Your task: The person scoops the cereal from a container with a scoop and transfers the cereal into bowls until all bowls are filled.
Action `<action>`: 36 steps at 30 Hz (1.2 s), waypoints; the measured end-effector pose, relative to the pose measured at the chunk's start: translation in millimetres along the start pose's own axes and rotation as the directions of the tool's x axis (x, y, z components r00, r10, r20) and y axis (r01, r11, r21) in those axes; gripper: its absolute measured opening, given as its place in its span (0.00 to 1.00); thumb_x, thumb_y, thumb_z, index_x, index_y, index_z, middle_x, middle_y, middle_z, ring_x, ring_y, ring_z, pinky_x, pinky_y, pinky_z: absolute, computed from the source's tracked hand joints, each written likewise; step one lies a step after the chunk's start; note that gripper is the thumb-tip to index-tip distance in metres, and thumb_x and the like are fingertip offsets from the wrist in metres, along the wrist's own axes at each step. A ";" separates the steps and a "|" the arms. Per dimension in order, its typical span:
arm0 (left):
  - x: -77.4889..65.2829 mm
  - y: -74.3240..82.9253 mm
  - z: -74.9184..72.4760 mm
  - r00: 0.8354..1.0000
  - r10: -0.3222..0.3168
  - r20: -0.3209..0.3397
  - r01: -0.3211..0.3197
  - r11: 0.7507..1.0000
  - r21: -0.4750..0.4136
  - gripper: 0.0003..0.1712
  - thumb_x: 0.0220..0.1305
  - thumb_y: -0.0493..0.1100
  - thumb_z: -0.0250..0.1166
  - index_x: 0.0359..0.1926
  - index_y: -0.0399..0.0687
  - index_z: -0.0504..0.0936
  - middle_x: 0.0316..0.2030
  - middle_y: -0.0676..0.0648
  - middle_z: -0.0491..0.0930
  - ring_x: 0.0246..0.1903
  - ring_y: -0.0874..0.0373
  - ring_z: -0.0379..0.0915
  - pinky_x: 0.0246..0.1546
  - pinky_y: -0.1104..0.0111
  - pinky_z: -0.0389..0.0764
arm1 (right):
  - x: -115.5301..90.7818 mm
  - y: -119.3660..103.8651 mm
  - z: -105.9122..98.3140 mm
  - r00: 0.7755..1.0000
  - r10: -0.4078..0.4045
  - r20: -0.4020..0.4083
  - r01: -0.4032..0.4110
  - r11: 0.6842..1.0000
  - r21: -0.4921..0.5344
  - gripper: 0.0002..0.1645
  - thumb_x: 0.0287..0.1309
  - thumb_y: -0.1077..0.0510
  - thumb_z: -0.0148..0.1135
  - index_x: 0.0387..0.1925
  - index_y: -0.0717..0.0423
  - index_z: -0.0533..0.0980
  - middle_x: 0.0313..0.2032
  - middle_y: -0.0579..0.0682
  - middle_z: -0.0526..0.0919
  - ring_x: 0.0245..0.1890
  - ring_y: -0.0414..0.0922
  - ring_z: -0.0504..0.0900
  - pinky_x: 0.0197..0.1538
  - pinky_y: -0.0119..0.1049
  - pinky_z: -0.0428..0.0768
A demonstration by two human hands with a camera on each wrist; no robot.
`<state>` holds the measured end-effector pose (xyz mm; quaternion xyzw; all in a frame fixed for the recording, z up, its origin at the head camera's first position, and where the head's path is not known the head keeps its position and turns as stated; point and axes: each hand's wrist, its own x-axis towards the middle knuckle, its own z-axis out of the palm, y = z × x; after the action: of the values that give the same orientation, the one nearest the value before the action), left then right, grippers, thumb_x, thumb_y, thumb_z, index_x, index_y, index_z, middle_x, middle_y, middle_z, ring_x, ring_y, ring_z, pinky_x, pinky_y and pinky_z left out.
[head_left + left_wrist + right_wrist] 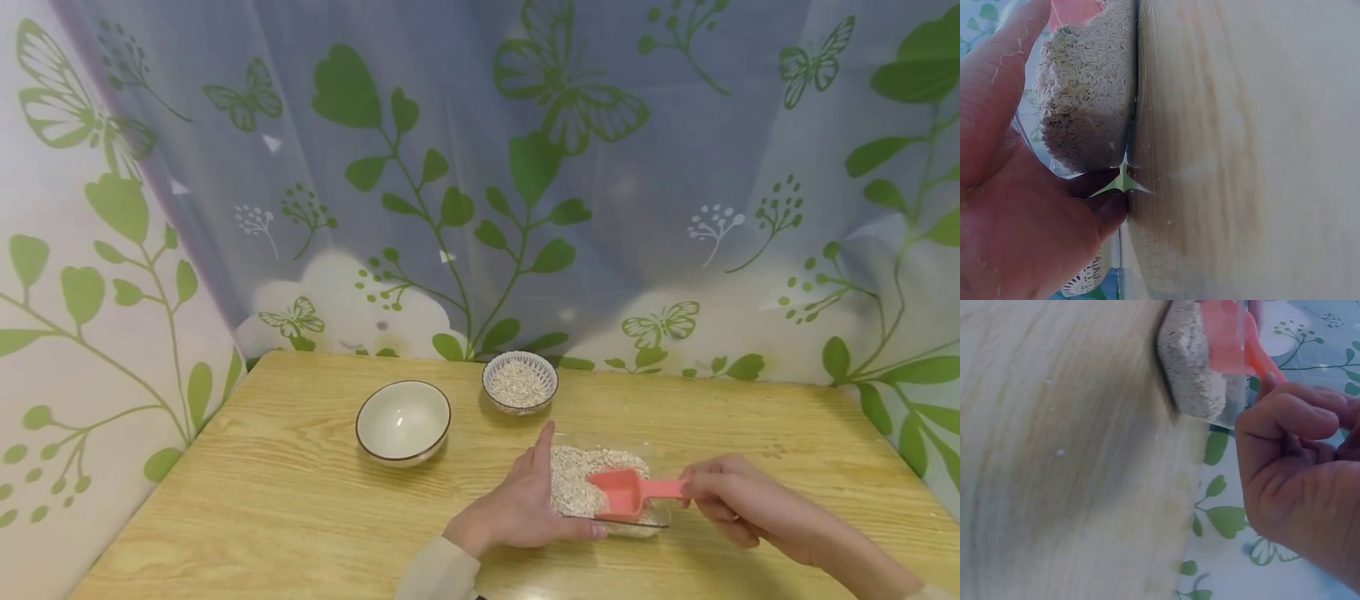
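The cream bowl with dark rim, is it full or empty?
Empty. In the head view, the cream bowl shows its bare inner wall and bottom.

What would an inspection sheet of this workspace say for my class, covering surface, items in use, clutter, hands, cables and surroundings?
Surface: wood-grain table.
Items in use: clear container of pale flakes; pink scoop, its blade in them.
Also standing: small patterned bowl, holding similar flakes; larger dark-rimmed bowl to its left.
Clutter: a few pale specks.
Hands: left hand rests against the container's left end; right hand grips the scoop's handle.
Cables: nothing seen.
Surroundings: leaf-and-butterfly cloth behind.
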<state>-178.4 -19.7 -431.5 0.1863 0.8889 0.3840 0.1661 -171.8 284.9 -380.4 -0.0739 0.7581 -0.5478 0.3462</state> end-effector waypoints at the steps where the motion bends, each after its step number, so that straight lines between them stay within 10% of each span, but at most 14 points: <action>1: -0.1 -0.1 0.1 1.000 0.001 0.000 -0.001 1.000 -0.004 0.80 0.49 0.73 0.75 0.82 0.58 0.27 0.81 0.36 0.47 0.79 0.41 0.48 0.73 0.42 0.66 | 0.8 2.2 0.2 1.000 -0.005 0.008 0.005 1.000 0.013 0.16 0.77 0.55 0.44 0.41 0.61 0.75 0.16 0.39 0.59 0.13 0.37 0.52 0.19 0.32 0.51; 19: -2.5 1.7 2.5 1.000 -0.024 -0.018 0.023 0.999 -0.045 0.79 0.47 0.72 0.77 0.82 0.64 0.28 0.81 0.37 0.48 0.79 0.39 0.50 0.71 0.40 0.67 | 3.9 28.2 -8.1 0.983 -0.074 0.170 0.039 0.979 0.201 0.15 0.80 0.55 0.43 0.45 0.59 0.74 0.20 0.40 0.64 0.15 0.37 0.55 0.20 0.40 0.45; 36: -3.2 0.7 0.8 1.000 -0.025 -0.018 0.024 0.999 -0.038 0.79 0.47 0.72 0.76 0.82 0.65 0.27 0.80 0.35 0.48 0.79 0.39 0.49 0.73 0.40 0.65 | 4.9 57.9 -21.4 0.951 -0.157 0.268 0.011 0.878 0.478 0.19 0.82 0.58 0.36 0.53 0.50 0.76 0.27 0.39 0.74 0.22 0.36 0.64 0.27 0.34 0.56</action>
<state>-175.0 -20.2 -431.0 0.1687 0.8852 0.4004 0.1662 -172.9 321.7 -430.2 -0.1027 0.5373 -0.7123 0.4397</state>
